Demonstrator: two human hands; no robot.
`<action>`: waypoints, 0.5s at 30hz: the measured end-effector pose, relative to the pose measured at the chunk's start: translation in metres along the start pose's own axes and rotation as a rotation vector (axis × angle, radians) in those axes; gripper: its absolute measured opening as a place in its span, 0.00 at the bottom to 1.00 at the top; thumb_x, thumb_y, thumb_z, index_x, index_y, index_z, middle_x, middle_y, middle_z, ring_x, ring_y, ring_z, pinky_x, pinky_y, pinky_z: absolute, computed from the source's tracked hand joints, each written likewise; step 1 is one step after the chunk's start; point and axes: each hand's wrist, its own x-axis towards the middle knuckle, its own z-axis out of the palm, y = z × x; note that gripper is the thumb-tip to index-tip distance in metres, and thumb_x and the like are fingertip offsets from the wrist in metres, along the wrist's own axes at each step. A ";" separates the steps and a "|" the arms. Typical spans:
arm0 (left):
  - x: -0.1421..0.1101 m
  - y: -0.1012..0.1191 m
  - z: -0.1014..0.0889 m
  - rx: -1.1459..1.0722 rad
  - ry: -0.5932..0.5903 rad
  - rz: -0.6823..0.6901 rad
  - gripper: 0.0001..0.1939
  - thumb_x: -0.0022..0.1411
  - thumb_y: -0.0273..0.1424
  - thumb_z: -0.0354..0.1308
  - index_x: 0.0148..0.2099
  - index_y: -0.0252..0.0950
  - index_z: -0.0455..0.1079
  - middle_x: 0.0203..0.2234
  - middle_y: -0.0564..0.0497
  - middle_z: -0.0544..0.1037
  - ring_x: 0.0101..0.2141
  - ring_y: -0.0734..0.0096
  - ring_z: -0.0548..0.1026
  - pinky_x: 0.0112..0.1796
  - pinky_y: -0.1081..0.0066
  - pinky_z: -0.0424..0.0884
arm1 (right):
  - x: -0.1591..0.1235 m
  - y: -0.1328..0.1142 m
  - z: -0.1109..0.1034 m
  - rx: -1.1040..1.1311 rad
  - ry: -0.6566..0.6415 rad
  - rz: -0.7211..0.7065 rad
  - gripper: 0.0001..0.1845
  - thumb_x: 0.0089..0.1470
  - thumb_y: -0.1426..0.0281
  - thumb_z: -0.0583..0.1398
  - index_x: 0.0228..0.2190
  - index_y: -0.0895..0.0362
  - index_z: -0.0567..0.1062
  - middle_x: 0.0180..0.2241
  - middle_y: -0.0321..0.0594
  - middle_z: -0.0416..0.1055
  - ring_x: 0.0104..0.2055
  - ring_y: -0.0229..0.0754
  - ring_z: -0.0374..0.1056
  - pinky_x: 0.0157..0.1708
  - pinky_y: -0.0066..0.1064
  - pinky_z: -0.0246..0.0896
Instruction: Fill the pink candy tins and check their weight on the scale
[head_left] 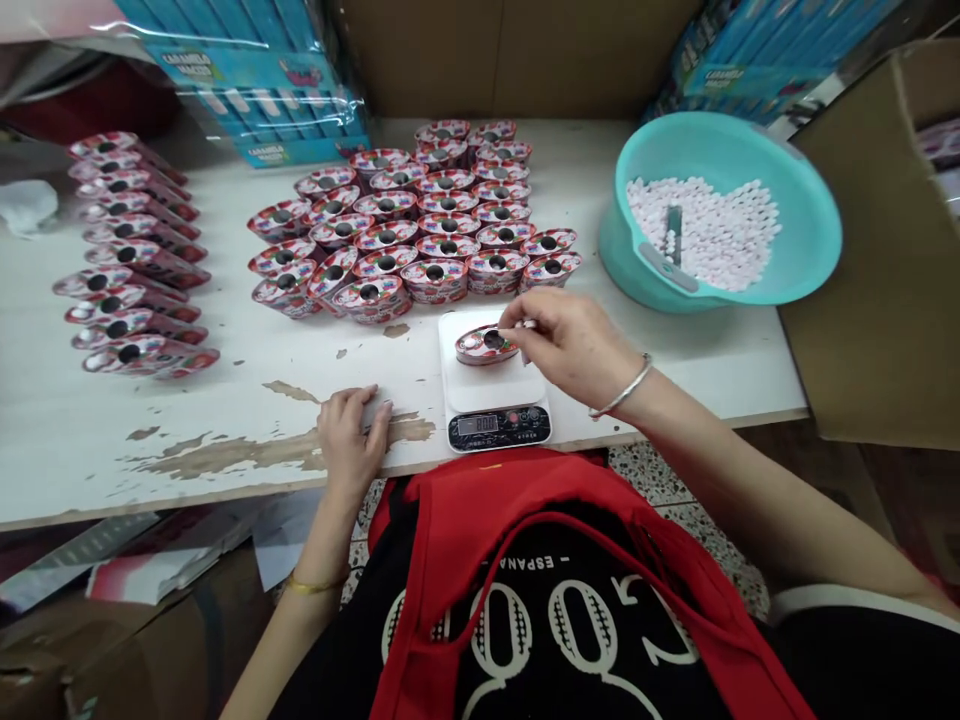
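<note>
My right hand (pixel 581 345) is closed over the right end of a small red-and-white oval container (pixel 471 346), with a few small white candies (pixel 529 323) in its fingers. The container has a dark round hole in its top and lies on a white digital kitchen scale (pixel 459 385), whose display is lit. My left hand (pixel 352 435) rests at the table's front edge, left of the scale, fingers apart and holding nothing. At the right stands a turquoise basin (pixel 622 265) of white candies with a grey-green scoop (pixel 674 235) in it.
Several similar oval containers (pixel 448 247) stand in close rows behind the scale. Another column of them (pixel 120 252) leans at the far left. Blue boxes (pixel 285 130) stand at the back, and a cardboard box (pixel 855 250) is at the right. The table (pixel 247 430) has peeling patches.
</note>
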 end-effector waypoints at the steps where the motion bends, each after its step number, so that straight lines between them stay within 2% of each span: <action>1: 0.000 0.000 -0.001 -0.017 0.001 0.005 0.16 0.64 0.40 0.54 0.47 0.35 0.71 0.39 0.44 0.74 0.43 0.61 0.71 0.46 0.61 0.65 | 0.003 -0.001 0.003 -0.045 -0.028 -0.020 0.07 0.56 0.77 0.59 0.27 0.57 0.72 0.30 0.40 0.70 0.36 0.41 0.66 0.38 0.33 0.61; 4: 0.001 0.011 -0.005 -0.134 0.016 0.021 0.13 0.65 0.37 0.54 0.48 0.35 0.71 0.39 0.45 0.74 0.42 0.63 0.72 0.45 0.63 0.67 | 0.010 -0.001 0.012 -0.125 -0.095 -0.037 0.07 0.55 0.80 0.57 0.30 0.58 0.73 0.34 0.42 0.69 0.39 0.42 0.66 0.41 0.33 0.61; 7: 0.007 0.038 -0.009 -0.246 0.059 0.101 0.14 0.65 0.34 0.54 0.52 0.36 0.70 0.41 0.45 0.74 0.44 0.64 0.72 0.46 0.64 0.67 | 0.012 -0.001 0.015 -0.110 -0.103 -0.059 0.08 0.56 0.80 0.56 0.35 0.59 0.74 0.38 0.45 0.69 0.42 0.43 0.66 0.44 0.34 0.62; 10: 0.022 0.070 -0.012 -0.226 0.065 0.267 0.21 0.65 0.35 0.56 0.59 0.39 0.65 0.50 0.42 0.72 0.52 0.60 0.69 0.53 0.59 0.64 | 0.009 -0.001 0.007 -0.052 -0.012 -0.103 0.08 0.59 0.78 0.56 0.38 0.59 0.74 0.41 0.46 0.70 0.44 0.44 0.67 0.46 0.35 0.62; 12: 0.035 0.086 -0.011 -0.176 0.021 0.364 0.27 0.64 0.38 0.56 0.64 0.41 0.60 0.58 0.40 0.66 0.60 0.55 0.63 0.58 0.55 0.58 | 0.005 0.004 -0.004 -0.034 0.076 -0.107 0.07 0.60 0.75 0.56 0.38 0.58 0.74 0.41 0.46 0.70 0.44 0.44 0.67 0.46 0.36 0.62; 15: 0.053 0.101 -0.007 -0.109 -0.064 0.464 0.31 0.64 0.40 0.56 0.67 0.43 0.54 0.65 0.41 0.58 0.66 0.52 0.53 0.62 0.50 0.50 | 0.000 0.028 -0.031 -0.043 0.205 -0.032 0.07 0.60 0.70 0.57 0.37 0.57 0.75 0.39 0.44 0.71 0.39 0.42 0.67 0.41 0.36 0.63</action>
